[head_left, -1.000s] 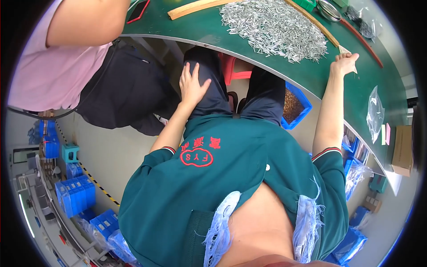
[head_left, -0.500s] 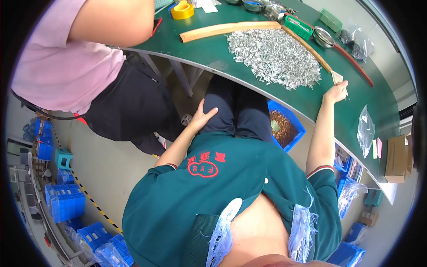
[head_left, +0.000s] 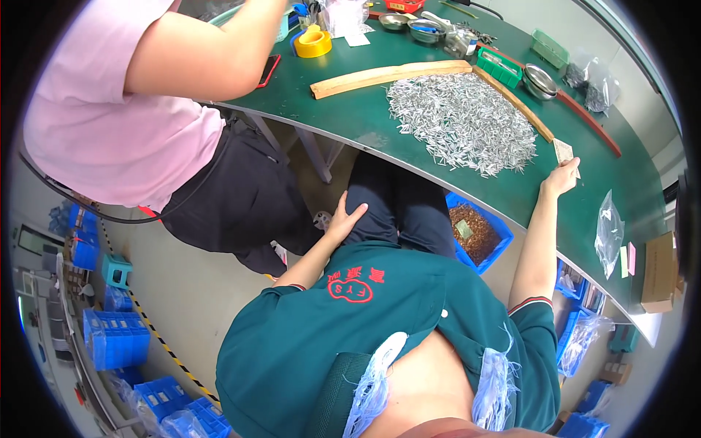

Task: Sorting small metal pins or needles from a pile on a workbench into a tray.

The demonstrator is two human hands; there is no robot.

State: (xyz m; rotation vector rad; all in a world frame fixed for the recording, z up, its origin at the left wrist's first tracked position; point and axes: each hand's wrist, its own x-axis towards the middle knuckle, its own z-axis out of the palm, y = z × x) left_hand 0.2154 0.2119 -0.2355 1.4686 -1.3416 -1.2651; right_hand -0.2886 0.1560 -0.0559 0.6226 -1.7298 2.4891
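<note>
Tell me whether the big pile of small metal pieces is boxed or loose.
Loose: the pile of metal pieces spreads directly over the green tabletop, beside wooden strips.

Pins (head_left: 464,120) look like shiny metal, strips (head_left: 391,76) matt wood, the bag (head_left: 609,233) glossy plastic

Toward the far left of the green-topped table (head_left: 606,171), a round yellow roll of tape (head_left: 312,45) is set, and a flat black phone edged in red (head_left: 269,71) is laid nearer the table's front edge. Toward its far side, a rectangular green plastic tray (head_left: 499,71) and round, shiny metal bowls (head_left: 540,82) are placed side by side. At its right end, a clear plastic bag (head_left: 608,237) and a brown cardboard box (head_left: 659,274) are seen. Below its front edge, small brownish pieces (head_left: 482,244) are held in a blue plastic bin (head_left: 497,252).
</note>
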